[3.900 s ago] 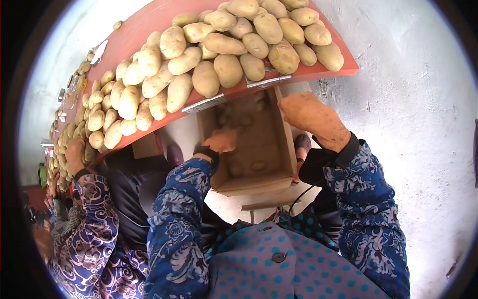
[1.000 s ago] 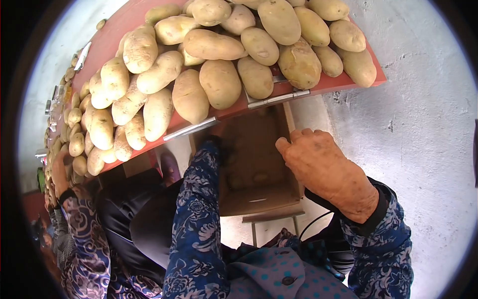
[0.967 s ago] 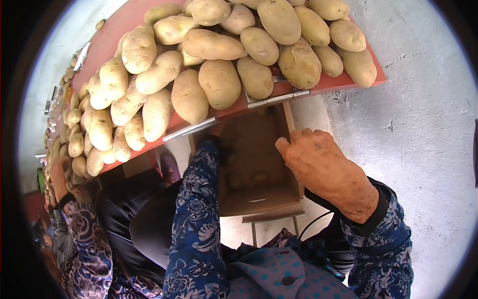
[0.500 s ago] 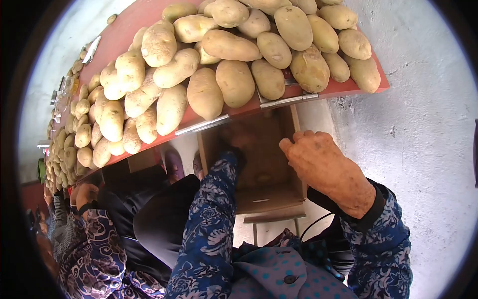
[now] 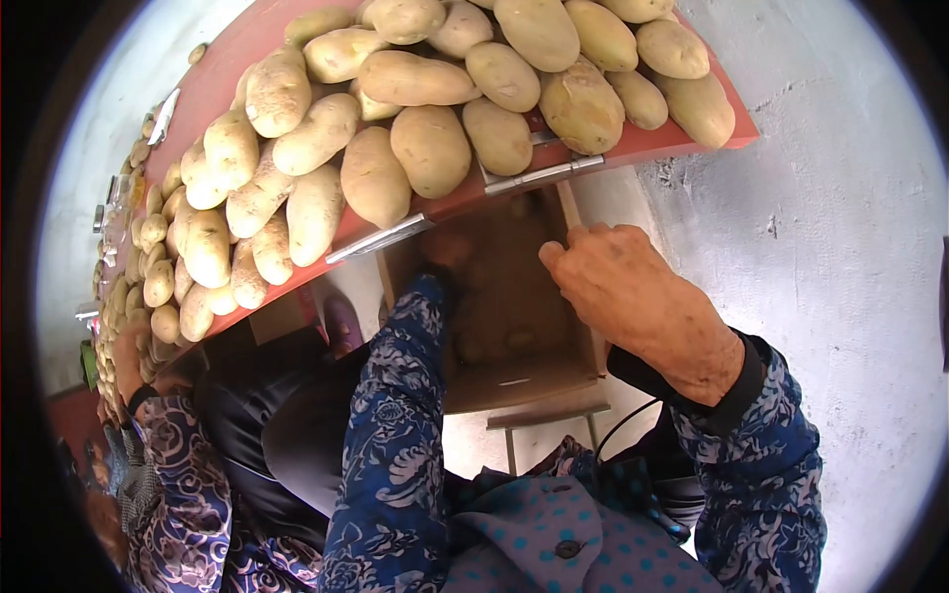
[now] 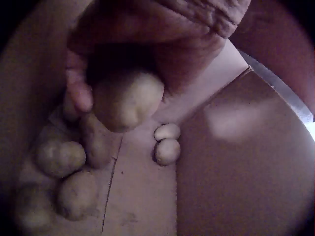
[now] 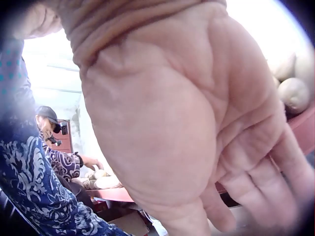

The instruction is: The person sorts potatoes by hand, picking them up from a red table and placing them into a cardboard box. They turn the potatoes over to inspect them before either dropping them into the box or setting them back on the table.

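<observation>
My left hand (image 5: 447, 249) reaches down into a cardboard box (image 5: 524, 393) under the table edge, and in the head view it is dim and partly hidden. The left wrist view shows that hand (image 6: 147, 29) gripping a pale potato (image 6: 130, 103), fingers and thumb curled round it. Below the held potato, several potatoes (image 6: 78, 194) lie on the box floor, and two small ones (image 6: 167, 151) sit by the box wall (image 6: 236, 162). My right hand (image 5: 643, 301) hovers at the right rim of the box, fingers loosely bent. Its palm (image 7: 162, 113) faces the right wrist camera and holds nothing.
A heap of large potatoes (image 5: 430, 153) covers the red table (image 5: 739, 136) right up to its metal-trimmed edge. Another person in a patterned sleeve (image 5: 183, 474) sits close on the left, a hand at the potatoes. A white wall (image 5: 830, 247) stands to the right.
Since the oldest frame my left hand has reached deeper into the box, under the table edge. The head view has shifted slightly in the last half second. My right hand stays beside the box.
</observation>
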{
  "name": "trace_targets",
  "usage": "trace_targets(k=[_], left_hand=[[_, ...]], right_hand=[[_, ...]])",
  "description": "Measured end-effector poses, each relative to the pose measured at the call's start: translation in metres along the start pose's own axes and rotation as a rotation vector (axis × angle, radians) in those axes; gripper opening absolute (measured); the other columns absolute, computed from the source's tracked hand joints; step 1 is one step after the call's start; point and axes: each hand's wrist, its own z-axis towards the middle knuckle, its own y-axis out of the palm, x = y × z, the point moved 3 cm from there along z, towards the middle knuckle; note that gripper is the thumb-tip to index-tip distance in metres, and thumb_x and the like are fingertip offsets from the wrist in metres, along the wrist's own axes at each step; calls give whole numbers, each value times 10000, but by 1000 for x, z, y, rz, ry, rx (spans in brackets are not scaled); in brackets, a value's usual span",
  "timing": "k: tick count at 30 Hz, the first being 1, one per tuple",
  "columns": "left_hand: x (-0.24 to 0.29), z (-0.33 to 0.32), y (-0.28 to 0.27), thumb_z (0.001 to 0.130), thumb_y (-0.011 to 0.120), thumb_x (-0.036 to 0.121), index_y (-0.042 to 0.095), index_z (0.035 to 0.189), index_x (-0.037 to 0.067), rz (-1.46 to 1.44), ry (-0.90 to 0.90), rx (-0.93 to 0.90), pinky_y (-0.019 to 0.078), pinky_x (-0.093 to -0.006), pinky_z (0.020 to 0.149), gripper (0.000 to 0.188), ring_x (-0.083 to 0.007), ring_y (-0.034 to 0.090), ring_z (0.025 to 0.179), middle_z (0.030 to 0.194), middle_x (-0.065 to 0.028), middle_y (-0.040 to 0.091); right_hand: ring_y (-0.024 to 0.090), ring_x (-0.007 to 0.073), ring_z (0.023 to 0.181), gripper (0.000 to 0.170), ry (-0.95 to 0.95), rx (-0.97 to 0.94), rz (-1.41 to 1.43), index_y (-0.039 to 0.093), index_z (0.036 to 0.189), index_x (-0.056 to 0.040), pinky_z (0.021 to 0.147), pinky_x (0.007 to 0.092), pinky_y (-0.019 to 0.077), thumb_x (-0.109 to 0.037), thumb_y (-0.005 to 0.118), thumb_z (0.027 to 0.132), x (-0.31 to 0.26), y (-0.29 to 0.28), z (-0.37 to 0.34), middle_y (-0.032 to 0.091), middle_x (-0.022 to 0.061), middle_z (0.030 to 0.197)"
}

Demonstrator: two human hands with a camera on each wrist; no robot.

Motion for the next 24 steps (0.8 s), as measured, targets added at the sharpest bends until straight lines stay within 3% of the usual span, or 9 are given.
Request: trace_targets(k=[2,5,8,10,16,20,22,23,24], left_hand=[[-18,9,11,882,501,385,663,1095,157,-81,-14,51,480,-420,894,352,-294,625,1009,1090,-110,661],[-39,24,39,845,555,409,657,1096,142,21,30,123,476,-428,904,380,-306,624,1005,1087,-109,660],[-39,25,52,789,611,429,657,1093,135,-32,81,8,483,-436,892,426,-313,624,999,1077,-117,660],[-18,16,38,751,643,435,656,1094,131,85,70,-61,496,-442,873,458,-317,623,1001,1077,-132,655],[-8,11,38,760,627,432,679,1029,92,147,42,-188,477,-450,911,437,-320,595,1064,1085,-162,644],[-14,8,55,797,592,389,666,1047,63,239,84,-105,448,-449,953,417,-316,589,1084,1097,-170,637],[-27,12,76,868,509,331,616,1153,54,426,95,-289,432,-430,978,412,-303,580,1099,1143,-169,621],[-38,10,98,868,509,331,616,1153,54,427,95,-283,432,-430,978,412,-303,580,1099,1143,-169,621],[-46,5,120,887,469,300,591,1191,59,473,302,30,425,-424,985,406,-289,574,1105,1161,-156,615]], right_hand=[[638,257,755,77,2,-3,12,581,856,-48,678,364,508,-67,587,782,-1,-1,1,602,102,750],[638,258,759,71,7,-15,18,582,853,-46,691,364,506,-56,575,784,-2,-2,2,603,105,753],[639,256,771,72,18,-46,15,583,856,-47,695,363,506,-54,569,785,-3,1,2,605,105,755],[640,254,777,73,26,-62,8,582,857,-47,695,362,506,-56,568,786,-2,1,3,606,104,757],[640,239,777,78,-5,-93,-18,575,848,-46,686,348,504,-75,584,777,-8,-1,5,605,90,752],[633,214,756,74,-14,-95,-63,570,833,-58,670,322,497,-80,592,766,-10,-2,5,596,72,742],[631,208,750,71,-28,-76,-63,568,827,-63,665,315,495,-81,593,763,-12,-2,5,594,66,739],[631,206,751,69,-20,-84,-74,568,824,-64,662,314,495,-81,594,761,-12,0,6,593,64,736],[630,205,751,68,-11,-90,-84,569,820,-66,659,313,494,-82,595,760,-12,2,6,592,61,734]])
